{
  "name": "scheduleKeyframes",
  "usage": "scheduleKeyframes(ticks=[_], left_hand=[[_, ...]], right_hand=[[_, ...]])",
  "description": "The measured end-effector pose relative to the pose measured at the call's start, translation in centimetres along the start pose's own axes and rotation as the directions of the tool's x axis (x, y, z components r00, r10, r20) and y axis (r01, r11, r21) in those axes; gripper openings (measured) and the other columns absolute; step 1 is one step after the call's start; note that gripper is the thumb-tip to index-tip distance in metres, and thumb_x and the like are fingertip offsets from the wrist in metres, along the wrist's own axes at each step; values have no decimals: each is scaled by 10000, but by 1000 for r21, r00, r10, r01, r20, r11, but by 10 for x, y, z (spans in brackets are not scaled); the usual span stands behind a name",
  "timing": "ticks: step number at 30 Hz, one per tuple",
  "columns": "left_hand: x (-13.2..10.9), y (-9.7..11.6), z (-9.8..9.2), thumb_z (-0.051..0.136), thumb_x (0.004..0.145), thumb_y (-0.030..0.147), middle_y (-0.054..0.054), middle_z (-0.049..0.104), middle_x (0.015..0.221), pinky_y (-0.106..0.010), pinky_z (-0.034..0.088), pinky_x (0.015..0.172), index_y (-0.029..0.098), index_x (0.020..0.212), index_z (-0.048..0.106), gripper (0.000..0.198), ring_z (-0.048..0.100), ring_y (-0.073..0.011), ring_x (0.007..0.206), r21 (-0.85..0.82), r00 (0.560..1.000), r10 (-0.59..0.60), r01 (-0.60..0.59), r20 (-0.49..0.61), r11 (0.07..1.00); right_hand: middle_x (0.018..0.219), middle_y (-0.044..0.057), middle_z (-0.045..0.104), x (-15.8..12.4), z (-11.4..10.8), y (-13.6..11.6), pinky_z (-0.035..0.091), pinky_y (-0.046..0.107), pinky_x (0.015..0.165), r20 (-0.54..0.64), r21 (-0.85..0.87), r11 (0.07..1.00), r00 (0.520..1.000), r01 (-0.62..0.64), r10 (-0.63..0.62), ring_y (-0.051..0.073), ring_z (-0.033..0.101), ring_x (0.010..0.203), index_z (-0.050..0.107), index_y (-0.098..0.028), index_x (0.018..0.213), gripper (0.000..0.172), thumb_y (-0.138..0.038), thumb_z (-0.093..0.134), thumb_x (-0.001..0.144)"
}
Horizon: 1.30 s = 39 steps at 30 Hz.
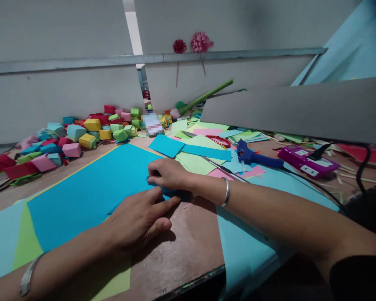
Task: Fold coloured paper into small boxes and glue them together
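A large sheet of blue paper [90, 192] lies on the table in front of me, its near right edge partly folded up. My right hand [167, 173] is curled at that edge, its fingers closed on the paper. Just below, my left hand [141, 215] rests over the fold with the index finger stretched out and the thumb apart, pressing the paper down. Both hands hide most of the folded part. Beyond my right hand are a small blue paper piece [166, 145] and a blue strip [208, 152].
Several coloured paper boxes [77, 133] are heaped at the back left. To the right lie scissors [221, 141], a blue glue gun [257, 158] with its cord and a purple power strip [308, 161]. A grey board [294, 110] leans over the back right. Two paper flowers [201, 42] hang behind.
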<state>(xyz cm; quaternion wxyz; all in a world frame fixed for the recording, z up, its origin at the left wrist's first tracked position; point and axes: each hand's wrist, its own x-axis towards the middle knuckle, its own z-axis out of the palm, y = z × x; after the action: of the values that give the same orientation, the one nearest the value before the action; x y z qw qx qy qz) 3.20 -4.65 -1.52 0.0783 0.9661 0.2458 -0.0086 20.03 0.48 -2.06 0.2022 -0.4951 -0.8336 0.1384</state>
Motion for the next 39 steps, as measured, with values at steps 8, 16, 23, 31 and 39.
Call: scheduleKeyframes(ticks=[8, 16, 23, 31, 39], left_hand=[[-4, 21, -6, 315, 955, 573, -122, 570, 1096, -438, 478, 767, 213, 1306, 534, 548, 565, -296, 918, 0, 997, -81, 81, 5, 997], [-32, 32, -2, 478, 929, 517, -107, 619, 973, -405, 460, 714, 103, 1090, 625, 468, 532, -258, 842, 140, 981, -191, 193, -30, 971], [-76, 10, -3, 426, 970, 381, -126, 625, 947, -416, 445, 682, 107, 979, 672, 368, 538, -262, 800, 270, 945, -326, 324, -36, 907], [-103, -4, -17, 368, 991, 372, -115, 631, 893, -468, 475, 716, 159, 911, 708, 409, 592, -290, 820, 246, 884, -467, 451, 9, 858], [-49, -31, -54, 675, 743, 547, -123, 678, 1145, -438, 501, 811, 186, 1354, 521, 725, 619, -294, 1001, -431, 715, -578, 412, -393, 803]], right_hand=[[896, 17, 669, -5, 6, -12, 274, 256, 569, -49, -150, 985, 996, -81, 74, 157, 561, 823, 637, -193, 844, 123, -290, 568, 875], [952, 122, 652, -9, 18, -20, 306, 317, 649, -71, -331, 944, 997, -5, -20, 244, 563, 883, 638, -131, 905, 131, -187, 521, 918], [952, 116, 649, -8, 18, -20, 304, 317, 634, -66, -327, 945, 998, -2, -21, 245, 563, 875, 633, -140, 901, 111, -203, 543, 919], [889, 103, 640, -7, 17, -15, 314, 285, 608, -112, -90, 996, 994, -5, -5, 217, 553, 835, 594, -165, 781, 81, -160, 582, 860], [721, -8, 577, 1, -9, -5, 411, 255, 621, -288, 381, 924, 953, 24, 94, 134, 526, 676, 555, -178, 748, 185, -333, 533, 847]])
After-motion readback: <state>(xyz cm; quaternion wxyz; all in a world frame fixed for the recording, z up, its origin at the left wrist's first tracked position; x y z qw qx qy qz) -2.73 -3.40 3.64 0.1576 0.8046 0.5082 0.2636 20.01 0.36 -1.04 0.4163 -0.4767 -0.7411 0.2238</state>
